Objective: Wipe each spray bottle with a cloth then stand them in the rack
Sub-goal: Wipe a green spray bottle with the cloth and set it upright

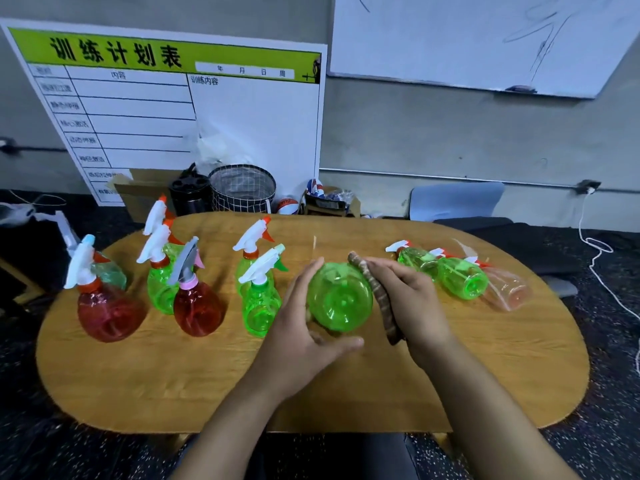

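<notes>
Centre frame, a green spray bottle (340, 301) points base-first toward the camera; left hand (300, 332) grips it, right hand (408, 299) presses a brown cloth (379, 296) against it.

Before me the oval wooden tabletop (346, 386) carries six upright plastic spray bottles (194, 299) at my left and three lying spray bottles (462, 277) at my right.

Gym office, training-schedule board (166, 109), whiteboard (485, 39)

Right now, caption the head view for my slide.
Left hand holds a green spray bottle while the right hand presses a brown cloth against it.
</notes>
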Tool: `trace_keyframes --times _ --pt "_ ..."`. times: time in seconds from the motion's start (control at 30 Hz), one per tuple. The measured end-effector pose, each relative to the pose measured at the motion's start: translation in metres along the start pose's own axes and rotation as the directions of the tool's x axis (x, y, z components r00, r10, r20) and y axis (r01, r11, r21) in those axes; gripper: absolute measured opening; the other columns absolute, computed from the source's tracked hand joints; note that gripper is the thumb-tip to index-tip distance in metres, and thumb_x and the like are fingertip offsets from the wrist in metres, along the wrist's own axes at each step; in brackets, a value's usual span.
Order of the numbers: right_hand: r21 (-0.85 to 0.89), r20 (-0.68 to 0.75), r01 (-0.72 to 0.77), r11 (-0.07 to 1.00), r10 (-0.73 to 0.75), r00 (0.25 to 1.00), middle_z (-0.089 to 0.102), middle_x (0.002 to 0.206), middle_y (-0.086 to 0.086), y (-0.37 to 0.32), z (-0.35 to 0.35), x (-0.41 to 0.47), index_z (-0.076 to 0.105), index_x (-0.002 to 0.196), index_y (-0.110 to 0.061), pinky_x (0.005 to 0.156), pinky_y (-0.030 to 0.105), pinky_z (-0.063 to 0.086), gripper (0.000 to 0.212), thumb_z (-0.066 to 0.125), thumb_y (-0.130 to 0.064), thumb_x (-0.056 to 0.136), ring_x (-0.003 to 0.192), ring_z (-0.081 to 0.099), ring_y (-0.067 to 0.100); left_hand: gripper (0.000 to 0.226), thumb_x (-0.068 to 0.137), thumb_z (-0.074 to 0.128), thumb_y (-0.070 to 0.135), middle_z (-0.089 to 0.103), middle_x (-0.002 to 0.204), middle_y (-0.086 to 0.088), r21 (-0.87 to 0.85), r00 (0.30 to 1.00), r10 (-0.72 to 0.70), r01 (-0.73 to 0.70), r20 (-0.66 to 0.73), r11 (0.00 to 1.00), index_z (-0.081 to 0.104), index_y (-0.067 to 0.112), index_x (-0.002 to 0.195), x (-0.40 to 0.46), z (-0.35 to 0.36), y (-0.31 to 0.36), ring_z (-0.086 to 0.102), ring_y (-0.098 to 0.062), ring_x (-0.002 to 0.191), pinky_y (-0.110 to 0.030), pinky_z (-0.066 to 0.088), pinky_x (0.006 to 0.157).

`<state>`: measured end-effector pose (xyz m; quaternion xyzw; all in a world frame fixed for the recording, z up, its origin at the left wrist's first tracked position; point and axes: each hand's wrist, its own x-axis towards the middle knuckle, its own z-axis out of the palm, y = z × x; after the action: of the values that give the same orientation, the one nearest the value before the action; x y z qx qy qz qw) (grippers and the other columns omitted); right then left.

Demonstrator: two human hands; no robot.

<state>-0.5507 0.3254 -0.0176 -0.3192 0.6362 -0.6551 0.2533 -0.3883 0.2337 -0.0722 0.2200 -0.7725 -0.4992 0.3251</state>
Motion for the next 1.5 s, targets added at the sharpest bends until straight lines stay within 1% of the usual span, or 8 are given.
trace_keyframes --times 0.17,0.33,0.47,0.83,0.97,1.1,1.37,1.5 --pt "0.049 -0.119 0.274 0.960 -0.267 0.956 0.081 0.099 -0.013 -0.061 -0.003 0.002 0.080 0.103 -0.024 0.081 0.015 0.053 0.016 0.069 -0.013 0.099 0.093 0.072 0.000 0.098 0.068 0.098 0.042 0.055 0.149 0.021 0.145 0.968 0.215 -0.196 -0.130 0.970 0.047 0.044 0.151 0.046 -0.017 0.049 0.053 -0.005 0.140 -0.037 0.046 0.118" --pt "-0.541 -0.062 0.628 0.559 -0.771 0.633 0.075 0.095 -0.008 -0.111 -0.018 0.000 0.081 0.113 -0.025 0.082 0.029 0.055 0.018 0.073 -0.023 0.097 0.092 0.072 0.007 0.098 0.068 0.096 0.044 0.058 0.141 0.020 0.187 0.915 0.340 -0.302 -0.218 0.935 0.050 0.035 0.154 0.075 -0.030 0.097 0.058 -0.006 0.134 -0.039 0.050 0.113" --pt "-0.712 0.006 0.589 0.381 -0.837 0.548 0.068 0.087 -0.006 -0.132 -0.014 0.005 0.081 0.114 -0.031 0.062 0.043 0.055 0.022 0.069 -0.036 0.097 0.078 0.069 0.017 0.097 0.070 0.099 0.039 0.060 0.138 0.017 0.251 0.881 0.422 -0.368 -0.215 0.895 0.050 0.033 0.154 0.082 -0.033 0.117 0.059 -0.004 0.129 -0.029 0.051 0.109" --pt "-0.709 0.309 0.701 0.076 -0.860 0.406 0.065 0.087 -0.007 -0.138 0.010 -0.013 0.081 0.113 -0.033 0.054 0.029 0.043 0.024 0.063 -0.041 0.098 0.072 0.064 0.016 0.080 0.074 0.071 0.042 0.065 0.136 0.009 0.231 0.849 0.455 -0.401 -0.270 0.886 0.054 0.031 0.152 0.092 -0.049 0.141 0.063 0.004 0.119 -0.016 0.051 0.099" --pt "-0.754 0.228 0.647 0.115 -0.878 0.421 0.064 0.085 -0.006 -0.137 -0.007 -0.010 0.081 0.113 -0.032 0.052 0.033 0.050 0.022 0.067 -0.038 0.098 0.071 0.066 0.018 0.091 0.069 0.083 0.054 0.058 0.138 0.023 0.236 0.847 0.453 -0.397 -0.279 0.887 0.052 0.034 0.153 0.094 -0.056 0.139 0.058 0.005 0.127 -0.023 0.053 0.103" --pt "-0.770 0.116 0.610 0.189 -0.898 0.424 0.062 0.085 -0.004 -0.152 -0.004 -0.003 0.080 0.116 -0.030 0.051 0.038 0.051 0.022 0.069 -0.037 0.099 0.069 0.064 0.019 0.089 0.071 0.082 0.053 0.060 0.140 0.018 0.283 0.839 0.485 -0.416 -0.248 0.864 0.053 0.032 0.152 0.094 -0.042 0.147 0.057 0.007 0.127 -0.010 0.044 0.103" --pt "-0.709 0.290 0.700 0.086 -0.869 0.401 0.063 0.086 -0.007 -0.148 0.009 -0.008 0.080 0.113 -0.033 0.055 0.030 0.044 0.022 0.067 -0.038 0.097 0.072 0.063 0.015 0.078 0.077 0.071 0.030 0.061 0.140 0.012 0.255 0.842 0.460 -0.396 -0.282 0.882 0.052 0.036 0.152 0.099 -0.045 0.153 0.060 0.007 0.117 -0.012 0.049 0.096" --pt "-0.756 0.237 0.647 0.094 -0.883 0.405 0.063 0.085 -0.008 -0.144 -0.005 -0.006 0.081 0.111 -0.032 0.054 0.031 0.048 0.021 0.067 -0.038 0.096 0.071 0.064 0.015 0.091 0.069 0.082 0.047 0.056 0.141 0.020 0.264 0.842 0.449 -0.379 -0.299 0.887 0.050 0.037 0.154 0.100 -0.053 0.147 0.056 0.009 0.125 -0.026 0.056 0.099"
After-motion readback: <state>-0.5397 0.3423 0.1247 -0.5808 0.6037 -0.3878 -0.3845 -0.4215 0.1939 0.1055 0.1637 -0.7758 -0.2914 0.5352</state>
